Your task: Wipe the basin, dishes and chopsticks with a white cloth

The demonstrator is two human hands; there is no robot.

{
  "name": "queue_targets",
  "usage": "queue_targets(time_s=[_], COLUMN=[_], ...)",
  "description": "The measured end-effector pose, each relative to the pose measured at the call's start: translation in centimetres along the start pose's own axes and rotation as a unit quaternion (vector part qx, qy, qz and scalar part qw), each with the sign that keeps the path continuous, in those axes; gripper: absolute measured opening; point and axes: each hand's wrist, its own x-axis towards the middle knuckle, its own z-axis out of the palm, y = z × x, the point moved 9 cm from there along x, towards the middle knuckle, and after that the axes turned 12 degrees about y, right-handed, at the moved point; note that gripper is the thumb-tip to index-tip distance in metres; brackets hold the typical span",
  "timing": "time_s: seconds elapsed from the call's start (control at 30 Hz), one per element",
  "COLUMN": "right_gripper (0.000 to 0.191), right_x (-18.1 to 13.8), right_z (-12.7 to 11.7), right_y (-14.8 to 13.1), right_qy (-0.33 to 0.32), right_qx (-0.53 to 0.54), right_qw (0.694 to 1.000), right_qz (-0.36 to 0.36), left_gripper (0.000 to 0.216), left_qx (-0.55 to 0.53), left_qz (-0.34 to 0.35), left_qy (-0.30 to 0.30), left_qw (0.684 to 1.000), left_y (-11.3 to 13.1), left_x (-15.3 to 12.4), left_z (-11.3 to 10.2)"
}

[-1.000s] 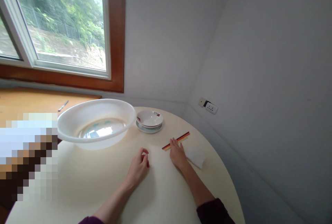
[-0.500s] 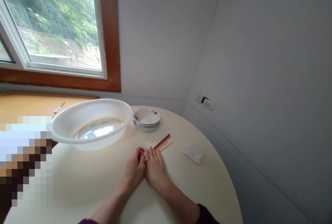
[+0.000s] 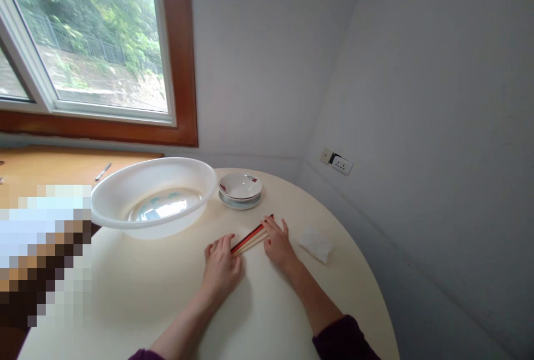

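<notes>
- On the wooden surface at left lay a pen-like object (image 3: 103,171).
- Beside it, a large translucent basin (image 3: 150,227) stood on the pale table (image 3: 267,310).
- Next, the left hand (image 3: 223,262) was closed around the lower ends of the chopsticks (image 3: 251,236).
- Beyond, a flowered bowl (image 3: 241,186) sat on a plate (image 3: 240,205).
- Between the hands, set apart, the chopsticks slanted.
- Over their upper ends lay the right hand's (image 3: 277,243) fingers; whether they gripped, I couldn't tell.
- Near it lay a white tissue (image 3: 316,245).
</notes>
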Motion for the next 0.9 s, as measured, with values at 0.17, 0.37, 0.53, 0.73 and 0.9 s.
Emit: queue_targets(time_s=[0.17,0.37,0.53,0.73,0.9], right_gripper=[0.068,0.056,0.047,0.046,0.043], right_x=[0.3,-0.2,-0.4,-0.4,-0.3], right_z=[0.0,0.7,0.4,-0.2,-0.1], right_y=[3.3,0.9,0.5,0.3,0.4], right_qy=[0.000,-0.033,-0.034,-0.007,0.011], right_qx=[-0.011,0.015,0.015,0.017,0.016], right_qw=[0.999,0.999,0.999,1.000,1.000], right_qz=[0.043,0.003,0.010,0.012,0.005], left_gripper=[0.051,0.054,0.052,0.045,0.042], left_qx=[0.028,0.002,-0.005,-0.007,-0.005], left_qz=[0.005,0.012,0.012,0.022,0.010], left_qy=[-0.032,-0.028,-0.014,-0.003,-0.011], left_qw=[0.999,1.000,1.000,1.000,1.000], left_y=[0.0,-0.2,-0.5,-0.5,-0.4], left_x=[-0.2,-0.3,-0.2,-0.2,-0.1], left_z=[0.6,0.9,1.1,1.1,1.0])
